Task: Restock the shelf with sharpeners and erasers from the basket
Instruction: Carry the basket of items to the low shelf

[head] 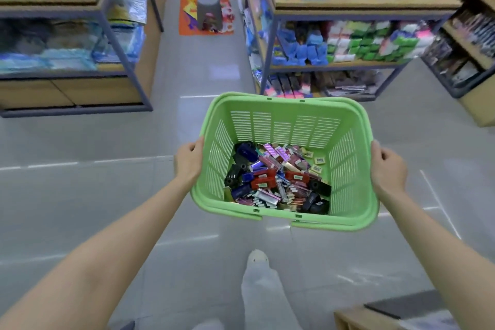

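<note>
Both hands, left hand (188, 161) and right hand (388, 169), curl around opposite rims of the green slatted plastic basket (284, 115), its sharpeners and erasers (278, 177) heaped between them, while the wooden metal-framed shelf (348, 61) stands ahead, nearer the right hand.

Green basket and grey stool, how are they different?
The green basket is held up by the left hand and right hand; the grey stool stands on an orange mat. The green basket has slotted walls and an open top, with sharpeners and erasers inside; the grey stool looks solid-sided. The green basket is near; the grey stool is farther away. Both look plastic.
</note>
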Available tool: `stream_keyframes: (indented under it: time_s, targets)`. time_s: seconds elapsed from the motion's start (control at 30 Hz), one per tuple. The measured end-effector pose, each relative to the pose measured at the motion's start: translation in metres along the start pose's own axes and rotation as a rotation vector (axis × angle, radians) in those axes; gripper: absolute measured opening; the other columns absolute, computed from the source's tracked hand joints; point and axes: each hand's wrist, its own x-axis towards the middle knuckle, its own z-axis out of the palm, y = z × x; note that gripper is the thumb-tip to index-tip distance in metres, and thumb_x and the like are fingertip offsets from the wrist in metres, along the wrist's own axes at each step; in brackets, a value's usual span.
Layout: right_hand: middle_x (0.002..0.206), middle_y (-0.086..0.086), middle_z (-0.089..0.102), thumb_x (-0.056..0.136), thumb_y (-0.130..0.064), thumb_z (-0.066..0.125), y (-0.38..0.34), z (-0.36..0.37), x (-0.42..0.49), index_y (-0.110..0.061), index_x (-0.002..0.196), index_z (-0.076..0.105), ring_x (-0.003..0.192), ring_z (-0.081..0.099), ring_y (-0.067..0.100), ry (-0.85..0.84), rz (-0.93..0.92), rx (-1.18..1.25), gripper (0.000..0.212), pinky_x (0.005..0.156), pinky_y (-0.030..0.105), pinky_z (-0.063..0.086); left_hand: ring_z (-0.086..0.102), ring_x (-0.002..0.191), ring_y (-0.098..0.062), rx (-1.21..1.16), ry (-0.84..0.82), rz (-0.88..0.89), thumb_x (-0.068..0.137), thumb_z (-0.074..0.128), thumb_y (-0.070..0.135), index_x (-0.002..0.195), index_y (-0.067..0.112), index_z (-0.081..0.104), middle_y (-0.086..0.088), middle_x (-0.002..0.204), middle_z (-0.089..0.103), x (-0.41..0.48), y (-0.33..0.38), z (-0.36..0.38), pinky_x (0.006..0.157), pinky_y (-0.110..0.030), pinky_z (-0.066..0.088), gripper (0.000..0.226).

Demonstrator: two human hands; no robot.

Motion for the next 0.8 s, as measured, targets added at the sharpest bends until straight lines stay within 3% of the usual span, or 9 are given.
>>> stream_keyframes:
  time_s: [0.2,0.47,0.63,0.8]
  targets:
    - [0.054,0.004,0.028,0.099,-0.035,0.040,-0.053,0.051,0.105,-0.014,0.056,0.028,0.054,0.025,0.019,-0.078,-0.059,-0.017,0.049,0.052,0.036,0.018,0.021,0.055,-0.018,-0.033,0.083,-0.054,0.098,0.047,0.036,0.057,0.019,0.028,0.000,0.055,0.024,0.083,0.034,0.017,0.053,-0.035,0.015,0.048]
    - [0.062,0.014,0.039,0.099,-0.035,0.041,-0.161,0.162,0.225,-0.005,0.064,0.043,0.063,0.032,0.023,-0.179,-0.111,-0.019,0.047,0.058,0.038,0.021,0.019,0.054,-0.017,-0.106,0.161,-0.118,0.098,0.048,0.033,0.059,0.016,0.026,-0.004,0.057,0.022,0.234,0.066,0.000,0.052,-0.032,0.013,0.048]
    - [0.055,0.006,0.034,0.099,-0.033,0.041,-0.238,0.238,0.296,-0.009,0.059,0.037,0.062,0.031,0.022,-0.199,-0.150,-0.014,0.048,0.055,0.039,0.023,0.024,0.056,-0.017,-0.120,0.192,-0.144,0.098,0.047,0.034,0.061,0.014,0.031,-0.006,0.059,0.027,0.348,0.092,-0.021,0.053,-0.032,0.015,0.045]
    - [0.062,0.011,0.042,0.100,-0.038,0.038,-0.311,0.303,0.373,-0.006,0.061,0.041,0.068,0.039,0.028,-0.208,-0.156,-0.063,0.051,0.063,0.038,0.024,0.024,0.055,-0.017,-0.105,0.234,-0.143,0.097,0.048,0.035,0.061,0.013,0.032,-0.004,0.058,0.028,0.456,0.128,-0.032,0.053,-0.034,0.016,0.046]
